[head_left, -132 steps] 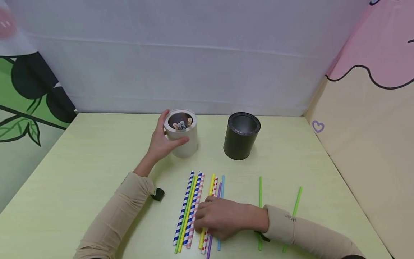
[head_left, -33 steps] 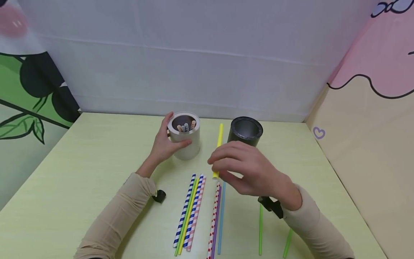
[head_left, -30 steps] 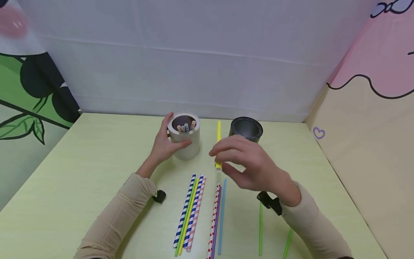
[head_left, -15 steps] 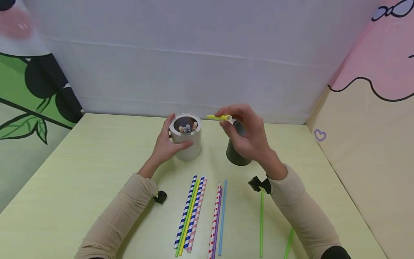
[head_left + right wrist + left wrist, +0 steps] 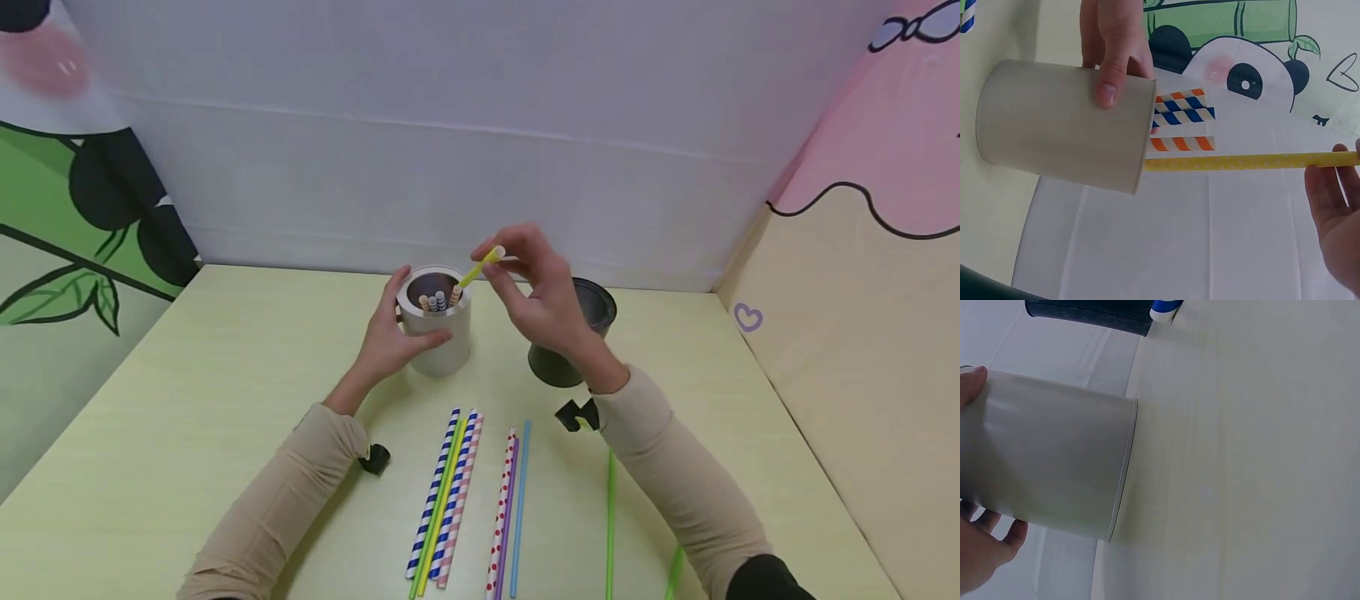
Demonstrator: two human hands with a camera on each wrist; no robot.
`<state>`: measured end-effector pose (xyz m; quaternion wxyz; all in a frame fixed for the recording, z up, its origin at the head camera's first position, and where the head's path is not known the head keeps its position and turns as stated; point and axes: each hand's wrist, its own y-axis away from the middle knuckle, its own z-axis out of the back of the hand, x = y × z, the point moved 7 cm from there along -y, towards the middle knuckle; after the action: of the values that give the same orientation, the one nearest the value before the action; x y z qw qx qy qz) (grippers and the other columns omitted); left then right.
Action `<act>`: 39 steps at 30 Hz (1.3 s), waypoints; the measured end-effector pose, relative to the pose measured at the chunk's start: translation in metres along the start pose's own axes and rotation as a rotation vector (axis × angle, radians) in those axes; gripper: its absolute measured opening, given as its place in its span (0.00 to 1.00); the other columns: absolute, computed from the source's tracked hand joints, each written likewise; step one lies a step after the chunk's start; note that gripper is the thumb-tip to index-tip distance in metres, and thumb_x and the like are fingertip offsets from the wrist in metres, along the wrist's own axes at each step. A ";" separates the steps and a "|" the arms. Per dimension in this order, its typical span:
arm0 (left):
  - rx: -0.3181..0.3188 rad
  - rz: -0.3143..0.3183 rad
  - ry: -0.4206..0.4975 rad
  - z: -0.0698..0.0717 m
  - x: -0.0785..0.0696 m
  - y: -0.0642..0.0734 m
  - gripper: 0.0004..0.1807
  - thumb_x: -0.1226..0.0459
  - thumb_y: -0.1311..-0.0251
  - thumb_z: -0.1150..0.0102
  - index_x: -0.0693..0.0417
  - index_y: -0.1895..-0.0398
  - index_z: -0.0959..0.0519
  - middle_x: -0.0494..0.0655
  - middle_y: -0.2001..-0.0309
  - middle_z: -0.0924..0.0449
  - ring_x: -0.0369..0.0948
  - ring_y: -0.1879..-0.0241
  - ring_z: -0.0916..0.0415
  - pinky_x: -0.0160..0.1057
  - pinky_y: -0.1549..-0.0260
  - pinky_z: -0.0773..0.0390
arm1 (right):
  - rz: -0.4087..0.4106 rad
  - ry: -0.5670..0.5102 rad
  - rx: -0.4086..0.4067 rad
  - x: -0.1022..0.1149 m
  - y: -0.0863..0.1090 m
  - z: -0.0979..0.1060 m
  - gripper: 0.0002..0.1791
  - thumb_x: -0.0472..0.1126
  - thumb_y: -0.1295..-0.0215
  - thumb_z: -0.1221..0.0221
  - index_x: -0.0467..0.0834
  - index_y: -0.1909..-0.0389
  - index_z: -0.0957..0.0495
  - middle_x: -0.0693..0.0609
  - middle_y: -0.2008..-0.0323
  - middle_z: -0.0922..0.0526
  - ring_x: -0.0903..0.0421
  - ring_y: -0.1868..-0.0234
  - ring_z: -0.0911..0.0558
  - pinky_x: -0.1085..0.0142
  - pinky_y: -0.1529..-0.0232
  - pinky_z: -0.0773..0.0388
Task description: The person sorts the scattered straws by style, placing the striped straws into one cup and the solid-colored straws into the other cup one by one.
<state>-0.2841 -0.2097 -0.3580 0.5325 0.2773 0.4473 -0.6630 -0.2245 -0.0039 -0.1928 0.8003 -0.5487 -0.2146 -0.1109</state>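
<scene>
My left hand (image 5: 393,337) grips a white cylindrical cup (image 5: 444,354), thumb on the near side and fingers around the back. Several orange-striped and blue-striped straws (image 5: 1179,117) stand inside it and poke past its rim. My right hand (image 5: 543,292) pinches the upper end of a yellow straw (image 5: 1229,162) with pale dots. That straw slants down to the cup's right rim; in the right wrist view its lower end disappears at the mouth, and how far inside it reaches is hidden. In the left wrist view the cup's side and base (image 5: 1054,450) fill the left part.
A black cup (image 5: 555,367) stands right of the white one, partly behind my right hand. On the table lie a striped, green and yellow straw bundle (image 5: 446,500), a red-dotted straw (image 5: 501,512), a purple one (image 5: 509,508), a blue one (image 5: 521,508) and two green straws (image 5: 611,525).
My right hand has picked the yellow straw up from the table, raised it, turned it, and brought it left to the white cup's rim. The left hand keeps its grip on the cup.
</scene>
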 end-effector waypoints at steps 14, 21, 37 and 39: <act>0.013 -0.005 0.024 0.003 0.000 0.002 0.60 0.50 0.57 0.24 0.34 0.24 0.56 0.46 0.29 0.42 0.47 0.33 0.41 0.57 0.39 0.36 | -0.151 0.039 0.116 -0.044 0.016 -0.034 0.10 0.24 0.36 0.46 0.32 0.55 0.31 0.35 0.58 0.21 0.41 0.53 0.19 0.54 0.52 0.20; 0.021 -0.018 0.029 0.002 -0.001 0.004 0.59 0.51 0.55 0.25 0.34 0.24 0.56 0.48 0.30 0.41 0.48 0.34 0.40 0.58 0.39 0.35 | -0.228 0.093 0.167 -0.066 0.024 -0.043 0.09 0.30 0.34 0.44 0.37 0.54 0.29 0.43 0.57 0.17 0.52 0.52 0.18 0.63 0.51 0.21; 0.021 -0.035 0.030 0.000 -0.004 0.004 0.58 0.53 0.53 0.26 0.35 0.24 0.56 0.49 0.32 0.40 0.49 0.35 0.38 0.59 0.41 0.33 | -0.341 0.315 0.276 -0.096 0.042 -0.054 0.10 0.37 0.35 0.40 0.40 0.54 0.22 0.50 0.59 0.17 0.56 0.57 0.21 0.62 0.49 0.25; 0.021 -0.040 0.031 0.001 -0.003 0.004 0.58 0.54 0.53 0.26 0.35 0.24 0.56 0.49 0.31 0.40 0.49 0.35 0.38 0.59 0.41 0.33 | -0.342 0.345 0.295 -0.097 0.042 -0.056 0.11 0.38 0.35 0.40 0.40 0.53 0.20 0.49 0.57 0.17 0.55 0.54 0.21 0.61 0.48 0.26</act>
<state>-0.2796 -0.2090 -0.3560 0.5091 0.2840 0.4540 -0.6739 -0.2803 -0.0456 -0.2896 0.8660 -0.3549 -0.1785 -0.3037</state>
